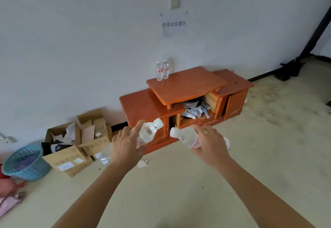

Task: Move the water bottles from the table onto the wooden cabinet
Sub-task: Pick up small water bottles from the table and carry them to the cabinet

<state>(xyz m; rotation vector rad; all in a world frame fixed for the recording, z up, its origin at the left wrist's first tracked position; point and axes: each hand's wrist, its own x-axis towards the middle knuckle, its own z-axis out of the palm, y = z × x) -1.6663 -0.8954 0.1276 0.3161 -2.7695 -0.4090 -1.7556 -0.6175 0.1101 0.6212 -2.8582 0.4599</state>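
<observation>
Left hand (125,149) curled round a clear water bottle (148,132), cap tilted up and right, right hand (212,143) gripping a second water bottle (187,137), cap pointing left, both held before the orange wooden cabinet (188,86), two upright bottles (162,71) side by side on its raised top, by the wall.

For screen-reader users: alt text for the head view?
The left hand grips a water bottle and the right hand a second bottle, before a wooden cabinet bearing two upright bottles. Cardboard boxes and a blue basket sit at left.
</observation>
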